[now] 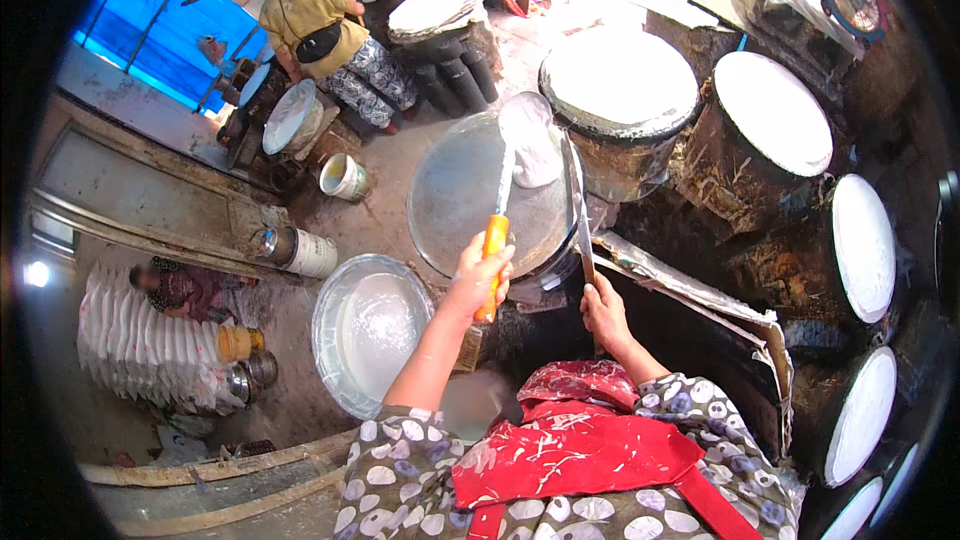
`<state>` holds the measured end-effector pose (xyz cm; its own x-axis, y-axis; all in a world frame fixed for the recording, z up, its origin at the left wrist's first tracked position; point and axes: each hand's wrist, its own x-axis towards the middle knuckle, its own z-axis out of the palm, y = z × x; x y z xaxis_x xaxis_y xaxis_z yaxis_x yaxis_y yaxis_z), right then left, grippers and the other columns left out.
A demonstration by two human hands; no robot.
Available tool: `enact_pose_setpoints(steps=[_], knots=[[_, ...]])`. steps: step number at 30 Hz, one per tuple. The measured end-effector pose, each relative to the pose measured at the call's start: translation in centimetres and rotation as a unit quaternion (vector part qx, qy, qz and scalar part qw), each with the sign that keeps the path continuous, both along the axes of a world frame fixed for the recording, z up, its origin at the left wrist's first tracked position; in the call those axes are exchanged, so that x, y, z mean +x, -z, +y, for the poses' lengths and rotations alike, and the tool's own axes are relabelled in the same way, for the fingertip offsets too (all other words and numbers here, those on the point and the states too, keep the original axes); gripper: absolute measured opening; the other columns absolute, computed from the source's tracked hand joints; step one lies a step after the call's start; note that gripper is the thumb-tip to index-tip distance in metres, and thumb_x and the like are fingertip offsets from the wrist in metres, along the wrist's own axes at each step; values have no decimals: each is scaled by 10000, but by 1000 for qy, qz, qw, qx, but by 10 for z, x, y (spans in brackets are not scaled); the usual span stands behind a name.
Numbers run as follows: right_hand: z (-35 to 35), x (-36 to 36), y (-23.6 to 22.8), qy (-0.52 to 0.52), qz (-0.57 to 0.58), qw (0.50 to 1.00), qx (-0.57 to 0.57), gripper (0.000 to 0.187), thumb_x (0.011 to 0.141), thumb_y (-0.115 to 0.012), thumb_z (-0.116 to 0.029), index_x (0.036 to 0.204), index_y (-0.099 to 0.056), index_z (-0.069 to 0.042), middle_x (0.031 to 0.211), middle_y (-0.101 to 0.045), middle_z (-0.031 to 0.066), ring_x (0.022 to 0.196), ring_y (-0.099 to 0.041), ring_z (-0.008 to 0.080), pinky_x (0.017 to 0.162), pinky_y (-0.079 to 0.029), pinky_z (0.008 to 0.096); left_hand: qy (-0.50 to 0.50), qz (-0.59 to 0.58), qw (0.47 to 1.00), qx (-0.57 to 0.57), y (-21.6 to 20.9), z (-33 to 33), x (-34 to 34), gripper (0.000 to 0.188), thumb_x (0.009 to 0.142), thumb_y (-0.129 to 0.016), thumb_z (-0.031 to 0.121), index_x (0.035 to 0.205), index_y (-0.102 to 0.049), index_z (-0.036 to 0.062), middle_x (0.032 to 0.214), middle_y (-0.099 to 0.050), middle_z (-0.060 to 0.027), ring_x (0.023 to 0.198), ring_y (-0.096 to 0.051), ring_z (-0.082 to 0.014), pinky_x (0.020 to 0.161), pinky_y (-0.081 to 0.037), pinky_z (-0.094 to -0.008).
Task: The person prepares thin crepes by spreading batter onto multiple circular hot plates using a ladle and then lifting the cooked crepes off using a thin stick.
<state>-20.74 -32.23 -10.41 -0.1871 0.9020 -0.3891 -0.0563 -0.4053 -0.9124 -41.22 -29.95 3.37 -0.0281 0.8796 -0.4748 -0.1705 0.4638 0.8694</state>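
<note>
My left hand (477, 275) is closed round the orange handle of a ladle (495, 240), its whitish shaft reaching over a round dark griddle (455, 190). At its far end lies a patch of white batter (535, 140); the ladle's bowl blends into the white and I cannot make out its edge. In my right hand (607, 312) is a long, thin, flat blade-like spatula (582, 225), pointing away from me along the griddle's right side. Left of the griddle, a wide metal basin (372, 330) holds white liquid batter, beside my left forearm.
Several drum stoves with white-coated round tops (620, 80) curve round the right. A dented metal sheet (700, 310) stands near my right arm. White buckets (343, 176) are at the left. One person (320, 25) bends over a far-left stove; another (185, 285) sits by stacked white bundles.
</note>
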Motion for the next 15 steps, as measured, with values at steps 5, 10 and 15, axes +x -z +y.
enact_pose_setpoints(steps=[5,10,15], knots=[[-21,-16,3,-7,-130,985,117,393,934,-435,-168,1305,-424,-39,998,-627,187,895,-626,295,791,-468,365,11,294,949,110,59,17,-1,522,834,-614,118,1312,-405,82,673,-527,-35,437,-464,-100,393,-388,-258],[-49,-33,7,5,-208,961,180,427,925,-422,-177,1326,-381,-37,1185,-533,255,1074,-536,383,908,-421,429,30,522,825,215,77,34,-16,592,795,-627,120,1335,-391,62,890,-640,-225,784,-637,-369,696,-494,-413],[-10,-84,-14,-52,-253,958,122,439,934,-385,-226,1322,-357,-21,1161,-537,258,1023,-545,404,863,-429,461,38,571,801,177,76,51,-32,624,797,-583,87,1364,-327,46,830,-615,-273,792,-607,-430,709,-484,-467]])
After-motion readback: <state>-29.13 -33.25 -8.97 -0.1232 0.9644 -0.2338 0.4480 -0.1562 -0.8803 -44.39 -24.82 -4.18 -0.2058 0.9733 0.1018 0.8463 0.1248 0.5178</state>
